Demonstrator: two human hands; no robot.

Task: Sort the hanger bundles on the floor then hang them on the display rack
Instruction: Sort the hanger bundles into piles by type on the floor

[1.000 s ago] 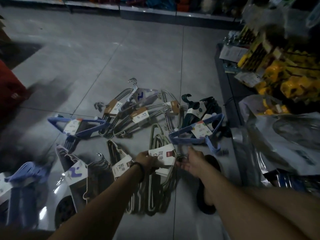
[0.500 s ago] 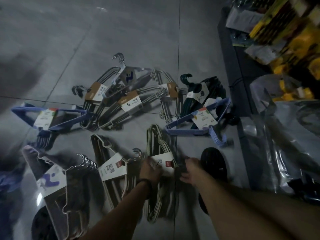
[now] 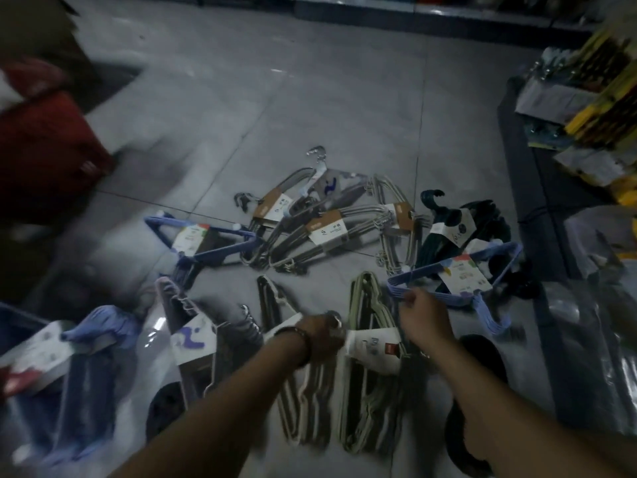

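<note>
Right hand: moved to blue plastic hanger bundle; grasp unclear.
Left hand: grips cream-edged hanger bundle.
Handling: likely light, stiff; take hooks.

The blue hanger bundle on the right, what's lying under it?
The blue hanger bundle lies over the lower part of a dark green hanger bundle, whose hooks stick out beyond it. Its label hides how far the green hangers reach underneath.

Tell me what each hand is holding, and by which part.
Left hand grips the striped hanger bundle near its hooks. Right hand is curled between the green bundle and blue bundle; its hold cannot be told.
</note>
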